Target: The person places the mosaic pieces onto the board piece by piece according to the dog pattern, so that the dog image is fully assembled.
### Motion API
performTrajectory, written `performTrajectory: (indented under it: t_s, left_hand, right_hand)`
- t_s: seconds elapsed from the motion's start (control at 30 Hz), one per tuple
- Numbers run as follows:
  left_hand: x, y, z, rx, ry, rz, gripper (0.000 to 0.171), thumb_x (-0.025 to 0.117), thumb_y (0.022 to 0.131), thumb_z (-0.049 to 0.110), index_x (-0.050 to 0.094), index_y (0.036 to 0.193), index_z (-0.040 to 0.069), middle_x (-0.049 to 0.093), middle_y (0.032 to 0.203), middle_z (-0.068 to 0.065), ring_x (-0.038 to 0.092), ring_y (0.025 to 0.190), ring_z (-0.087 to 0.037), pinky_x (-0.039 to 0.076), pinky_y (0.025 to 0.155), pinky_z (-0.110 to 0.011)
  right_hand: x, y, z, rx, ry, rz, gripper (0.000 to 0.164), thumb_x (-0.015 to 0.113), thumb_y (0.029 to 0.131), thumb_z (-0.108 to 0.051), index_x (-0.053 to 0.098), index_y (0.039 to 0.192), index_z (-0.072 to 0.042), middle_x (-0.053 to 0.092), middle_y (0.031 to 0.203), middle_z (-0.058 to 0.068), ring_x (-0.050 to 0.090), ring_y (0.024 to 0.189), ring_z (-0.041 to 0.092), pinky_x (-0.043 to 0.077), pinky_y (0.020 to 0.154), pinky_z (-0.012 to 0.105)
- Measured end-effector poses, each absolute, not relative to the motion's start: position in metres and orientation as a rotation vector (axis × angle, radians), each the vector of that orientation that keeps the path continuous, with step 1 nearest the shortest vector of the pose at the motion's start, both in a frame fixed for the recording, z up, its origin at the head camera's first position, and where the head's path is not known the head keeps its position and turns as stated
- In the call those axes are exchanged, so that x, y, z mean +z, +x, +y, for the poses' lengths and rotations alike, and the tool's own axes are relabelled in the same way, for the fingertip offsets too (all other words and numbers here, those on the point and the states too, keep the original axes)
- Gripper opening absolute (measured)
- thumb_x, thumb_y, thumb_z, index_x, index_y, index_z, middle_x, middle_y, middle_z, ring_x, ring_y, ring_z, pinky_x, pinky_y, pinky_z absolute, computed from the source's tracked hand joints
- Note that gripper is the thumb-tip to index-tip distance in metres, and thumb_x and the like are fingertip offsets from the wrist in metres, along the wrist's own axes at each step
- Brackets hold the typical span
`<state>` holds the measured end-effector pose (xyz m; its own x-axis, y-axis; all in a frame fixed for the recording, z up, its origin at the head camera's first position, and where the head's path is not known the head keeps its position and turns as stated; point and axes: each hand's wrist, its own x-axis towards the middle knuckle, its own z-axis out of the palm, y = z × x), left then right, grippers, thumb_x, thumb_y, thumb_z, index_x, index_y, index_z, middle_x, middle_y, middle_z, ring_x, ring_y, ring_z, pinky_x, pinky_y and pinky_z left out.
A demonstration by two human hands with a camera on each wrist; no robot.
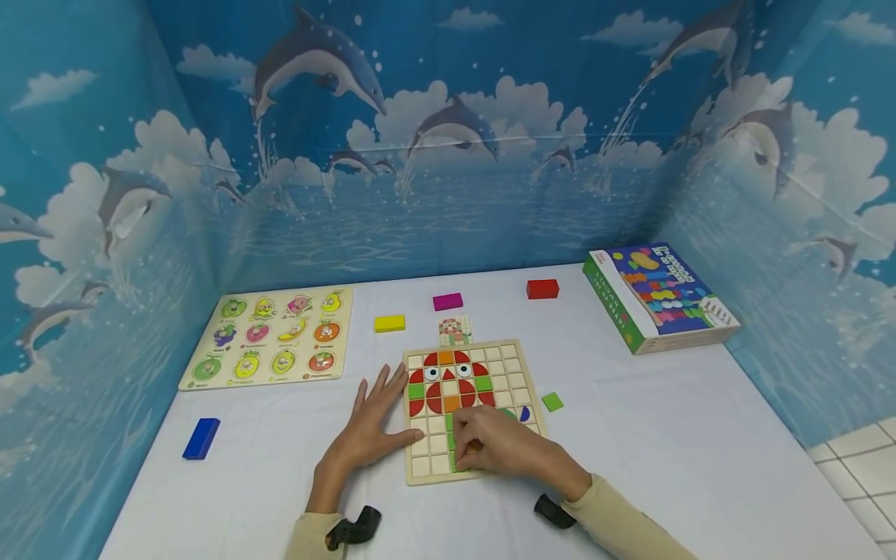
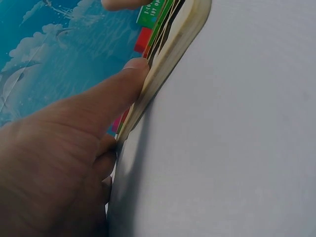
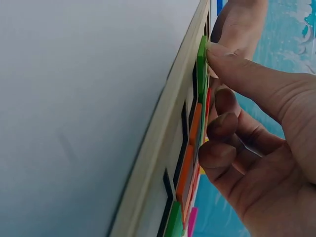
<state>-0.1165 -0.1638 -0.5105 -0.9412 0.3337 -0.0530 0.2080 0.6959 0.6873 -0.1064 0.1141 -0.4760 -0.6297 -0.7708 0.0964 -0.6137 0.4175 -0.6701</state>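
A wooden grid board [image 1: 421, 467] carries red, orange and green tiles and two round eye pieces in a figure. My left hand [image 1: 371, 430] lies at its left side with the fingers spread, thumb resting on the rim; the left wrist view has that thumb [image 2: 131, 74] against the board's edge. Over the lower middle squares, my right hand [image 1: 498, 439] has its fingers curled. In the right wrist view its thumb [image 3: 224, 58] pinches at a green tile [image 3: 201, 66] near the board's front edge. Orange tiles [image 3: 185, 173] lie beside that one.
A loose green tile [image 1: 552, 401] lies right of the board. Behind the board are a pattern card [image 1: 456, 330] and yellow [image 1: 390, 323], magenta [image 1: 448, 302] and red [image 1: 542, 289] blocks. A fruit puzzle [image 1: 269, 381] and blue block [image 1: 201, 439] are left; a game box [image 1: 623, 311] is right.
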Motion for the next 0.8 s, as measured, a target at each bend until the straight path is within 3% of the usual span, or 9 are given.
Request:
performTrajectory:
  t_s: [0.3, 0.6, 0.8]
  left_hand:
    - [-0.514, -0.118, -0.164, 1.069, 0.44, 2.732, 0.107, 0.09, 0.088, 0.043, 0.028, 0.173, 0.021, 0.018, 0.18, 0.007, 0.001, 0.169, -0.019, -0.008, 0.135, -0.051]
    - [-0.513, -0.118, -0.166, 1.078, 0.436, 2.732, 0.108, 0.09, 0.087, 0.044, 0.029, 0.172, 0.021, 0.019, 0.18, 0.006, 0.002, 0.169, -0.02, -0.008, 0.135, -0.051]
    - [-0.512, -0.117, -0.163, 1.07, 0.436, 2.732, 0.107, 0.089, 0.087, 0.043, 0.029, 0.173, 0.021, 0.019, 0.18, 0.006, 0.002, 0.169, -0.021, -0.007, 0.135, -0.052]
  right_hand:
    - [-0.472, -0.125, 0.144, -1.192, -1.156, 2.457, 0.004, 0.088, 0.091, -0.013, 0.086, 0.093, -0.015, 0.068, 0.09, -0.014, 0.058, 0.079, 0.009, 0.052, 0.068, 0.021]
    - [-0.473, -0.15, 0.218, -1.144, -0.944, 2.733, 0.025, 0.092, 0.086, -0.011, 0.083, 0.11, -0.011, 0.074, 0.106, 0.0, 0.062, 0.092, 0.024, 0.056, 0.074, 0.031]
    - [-0.481, -0.151, 0.256, -1.053, -0.824, 2.795, 0.039, 0.097, 0.08, -0.015, 0.083, 0.115, -0.011, 0.071, 0.11, 0.002, 0.06, 0.096, 0.022, 0.058, 0.078, 0.029]
